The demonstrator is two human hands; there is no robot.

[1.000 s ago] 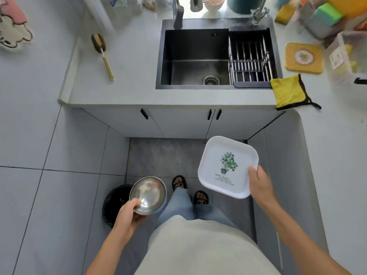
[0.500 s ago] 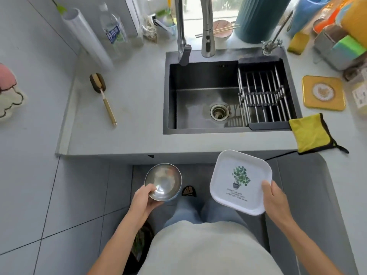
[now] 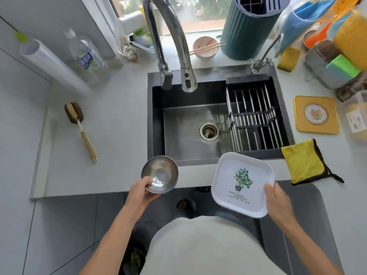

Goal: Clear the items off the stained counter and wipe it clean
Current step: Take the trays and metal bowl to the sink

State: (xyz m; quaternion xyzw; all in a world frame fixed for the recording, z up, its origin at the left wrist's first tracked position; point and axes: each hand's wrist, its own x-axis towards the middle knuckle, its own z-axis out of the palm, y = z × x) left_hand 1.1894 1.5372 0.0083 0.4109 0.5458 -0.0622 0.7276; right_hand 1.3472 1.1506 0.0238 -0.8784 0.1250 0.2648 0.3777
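With my left hand (image 3: 142, 190) gripping the steel bowl (image 3: 159, 174) by its rim and my right hand (image 3: 278, 199) pinching the square plate (image 3: 243, 184) at one corner at lower centre, either could slip and drop into the sink (image 3: 190, 124).

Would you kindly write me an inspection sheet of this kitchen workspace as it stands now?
Surface: pale counter around a dark sink; no stain made out.
Job's things: steel bowl and white square plate, both held at the sink's front edge; yellow cloth over the counter edge.
Clutter: brush, water bottle, coaster, sponges.
Grippers: left hand grips the bowl; right hand holds the plate.
Cables: nothing seen.
Surroundings: tap, window, tiled floor.
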